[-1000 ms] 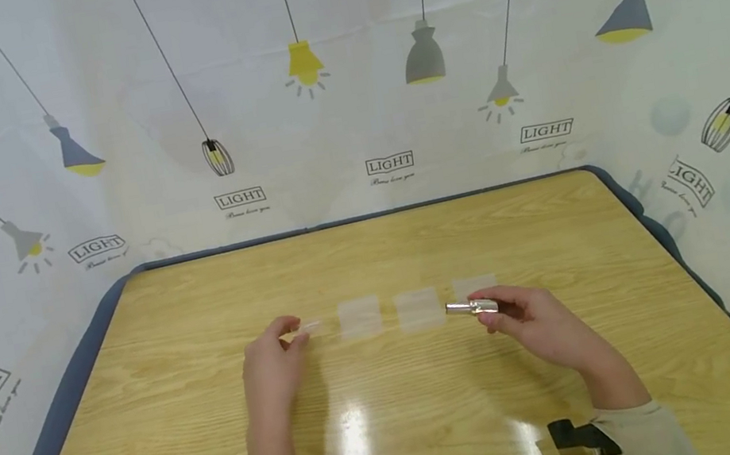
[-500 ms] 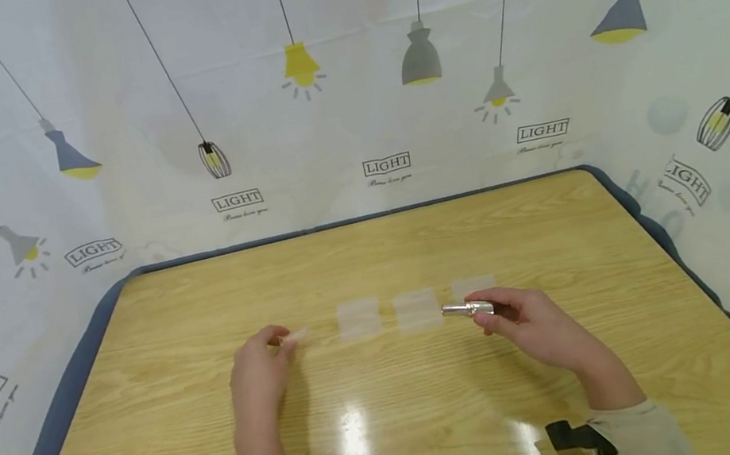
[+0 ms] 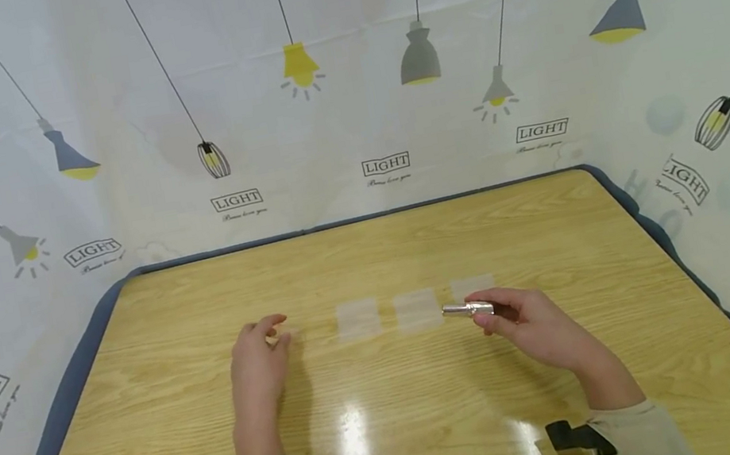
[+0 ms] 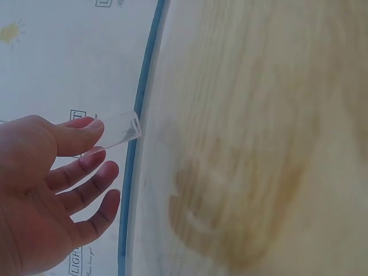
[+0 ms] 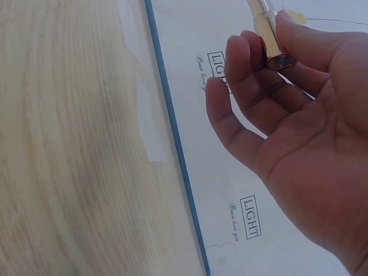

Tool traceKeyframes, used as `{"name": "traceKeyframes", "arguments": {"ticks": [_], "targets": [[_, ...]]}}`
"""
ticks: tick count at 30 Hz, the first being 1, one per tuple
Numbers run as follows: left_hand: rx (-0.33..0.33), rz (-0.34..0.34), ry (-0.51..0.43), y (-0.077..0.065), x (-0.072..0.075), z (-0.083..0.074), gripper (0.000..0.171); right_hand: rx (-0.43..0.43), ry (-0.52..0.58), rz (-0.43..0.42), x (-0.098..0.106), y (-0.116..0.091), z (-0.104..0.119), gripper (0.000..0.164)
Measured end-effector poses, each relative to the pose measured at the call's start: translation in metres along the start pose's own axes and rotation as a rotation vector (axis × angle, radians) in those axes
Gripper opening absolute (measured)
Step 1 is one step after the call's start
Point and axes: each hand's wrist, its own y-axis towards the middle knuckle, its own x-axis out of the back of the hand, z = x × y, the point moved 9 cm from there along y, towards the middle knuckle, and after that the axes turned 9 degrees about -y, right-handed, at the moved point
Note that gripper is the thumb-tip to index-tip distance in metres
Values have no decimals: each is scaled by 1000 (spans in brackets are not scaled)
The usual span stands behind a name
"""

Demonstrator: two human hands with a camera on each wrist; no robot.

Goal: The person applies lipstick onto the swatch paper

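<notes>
Between the thumb and index finger of my left hand (image 3: 259,366) is a clear, hollow cap (image 4: 122,131); the other fingers are spread, as the left wrist view shows. My right hand (image 3: 536,323) pinches a shiny metallic lipstick tube (image 3: 469,309), its narrower end pointing left toward the other hand. In the right wrist view the tube's gold-toned barrel (image 5: 267,34) shows between thumb and fingers, with the dark base facing the camera. Both hands are above the table, well apart, and the cap is apart from the tube.
Three translucent whitish squares lie in a row on the wooden table (image 3: 394,400): a left one (image 3: 358,319), a middle one (image 3: 417,310) and a right one (image 3: 472,286), partly behind the right hand. Blue edging (image 3: 224,249) borders the table, with a lamp-printed sheet (image 3: 348,126) behind.
My left hand has moved left, away from the squares, with the clear cap, which has turned and shows less in the head view. The right hand with the lipstick tube is almost still.
</notes>
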Motion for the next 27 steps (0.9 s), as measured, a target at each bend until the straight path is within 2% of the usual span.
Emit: {"name": "traceKeyframes", "arguments": {"ticks": [4, 11, 17, 27], "targets": [[22, 7, 3, 1, -2, 0, 45, 5, -1, -2, 1, 0, 1, 43], [72, 1, 8, 2, -4, 1, 32, 11, 14, -1, 1, 0, 1, 42], [100, 0, 23, 2, -5, 3, 34, 6, 30, -2, 1, -1, 2, 42], [108, -23, 36, 0, -5, 2, 32, 8, 26, -11, 0, -2, 1, 42]]}}
